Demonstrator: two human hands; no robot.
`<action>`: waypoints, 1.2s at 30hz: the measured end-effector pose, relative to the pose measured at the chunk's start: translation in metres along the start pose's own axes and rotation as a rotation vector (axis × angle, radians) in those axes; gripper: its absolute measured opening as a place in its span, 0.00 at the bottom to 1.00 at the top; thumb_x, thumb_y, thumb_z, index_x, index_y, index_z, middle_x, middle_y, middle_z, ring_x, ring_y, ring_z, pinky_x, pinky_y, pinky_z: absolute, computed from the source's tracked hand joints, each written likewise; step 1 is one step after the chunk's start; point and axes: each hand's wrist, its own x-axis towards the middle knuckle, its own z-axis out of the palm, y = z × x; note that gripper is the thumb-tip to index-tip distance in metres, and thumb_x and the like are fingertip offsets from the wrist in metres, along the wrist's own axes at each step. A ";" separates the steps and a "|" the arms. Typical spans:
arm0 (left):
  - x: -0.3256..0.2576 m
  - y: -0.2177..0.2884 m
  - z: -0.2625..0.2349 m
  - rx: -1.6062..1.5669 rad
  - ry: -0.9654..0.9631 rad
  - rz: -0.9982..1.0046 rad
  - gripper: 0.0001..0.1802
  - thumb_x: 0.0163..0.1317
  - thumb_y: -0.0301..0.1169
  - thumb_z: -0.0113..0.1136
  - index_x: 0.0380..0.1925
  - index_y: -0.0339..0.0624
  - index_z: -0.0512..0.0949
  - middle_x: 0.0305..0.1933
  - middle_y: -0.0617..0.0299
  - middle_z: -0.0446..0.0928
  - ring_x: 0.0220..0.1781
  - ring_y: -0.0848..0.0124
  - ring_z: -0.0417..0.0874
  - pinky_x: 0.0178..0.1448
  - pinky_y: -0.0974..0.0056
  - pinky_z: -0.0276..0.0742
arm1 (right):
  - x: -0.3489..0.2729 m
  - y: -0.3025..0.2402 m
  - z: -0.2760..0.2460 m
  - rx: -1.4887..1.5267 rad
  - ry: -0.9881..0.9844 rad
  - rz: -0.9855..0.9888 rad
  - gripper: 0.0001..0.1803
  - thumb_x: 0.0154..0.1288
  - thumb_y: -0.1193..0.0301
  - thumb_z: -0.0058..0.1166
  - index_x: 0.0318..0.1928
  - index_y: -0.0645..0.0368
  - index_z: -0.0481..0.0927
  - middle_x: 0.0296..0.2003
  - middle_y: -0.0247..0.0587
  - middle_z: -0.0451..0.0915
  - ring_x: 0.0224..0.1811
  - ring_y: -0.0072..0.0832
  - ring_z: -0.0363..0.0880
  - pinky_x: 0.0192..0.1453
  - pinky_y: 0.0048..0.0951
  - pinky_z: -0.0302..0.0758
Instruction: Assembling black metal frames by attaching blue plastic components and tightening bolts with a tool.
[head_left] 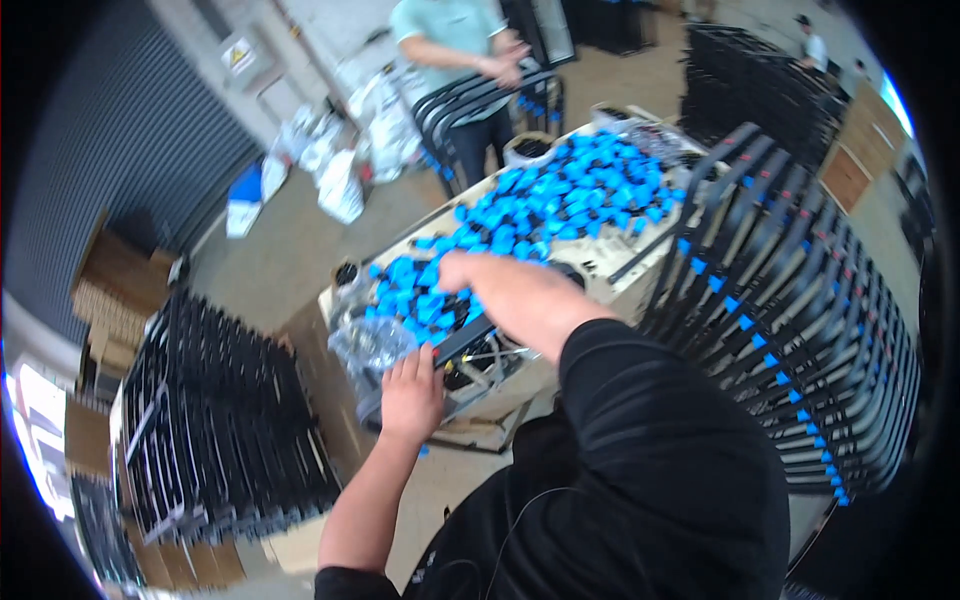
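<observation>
"What stands at the left?"

"A stack of black metal frames point(225, 410), too tangled to count. Then, on the left end of the worktable point(612, 258), a clear plastic bag point(368, 342); I can't make out what is inside."

"And the left hand?"

"The left hand point(412, 392) is at the table's near edge, fingertips against the lower-left end of a black bar point(464, 340). The thumb is hidden, so I can't tell if it is clamped."

"Which way does the bar point?"

"Its long axis slants from the left hand up and rightward, toward the far right corner. The right forearm covers the upper end."

"So the bar lies between the hands?"

"Just right of the left hand, below the right one. The hands are apart from each other. The right hand point(460, 272) reaches over blue plastic pieces point(560, 195); its fingertips are hard to see, so I can't say whether it grips one."

"Anything farther right?"

"A row of bent black tubular frames point(790, 320) with blue fittings, partly covered by the dark right sleeve point(660, 410)."
</observation>
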 end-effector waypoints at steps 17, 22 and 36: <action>-0.121 0.074 -0.068 -0.133 0.262 0.306 0.19 0.50 0.24 0.66 0.44 0.35 0.77 0.34 0.50 0.77 0.38 0.53 0.79 0.46 0.51 0.73 | -0.316 -0.125 0.015 0.361 0.313 0.018 0.12 0.53 0.66 0.58 0.31 0.61 0.87 0.34 0.56 0.86 0.38 0.51 0.86 0.41 0.50 0.80; -0.175 -0.011 0.022 -1.120 0.071 -0.355 0.12 0.63 0.21 0.59 0.47 0.35 0.78 0.37 0.59 0.79 0.36 0.66 0.77 0.43 0.58 0.77 | -0.418 -0.113 -0.002 0.653 0.737 -0.003 0.14 0.60 0.62 0.61 0.39 0.58 0.80 0.34 0.49 0.84 0.38 0.51 0.83 0.41 0.50 0.76; -0.185 0.243 -0.029 -0.793 0.177 0.013 0.10 0.48 0.23 0.64 0.21 0.37 0.70 0.18 0.61 0.69 0.23 0.72 0.66 0.29 0.60 0.66 | -0.853 -0.070 0.199 0.836 1.493 0.855 0.19 0.72 0.61 0.58 0.28 0.63 0.79 0.22 0.45 0.73 0.26 0.29 0.71 0.34 0.35 0.71</action>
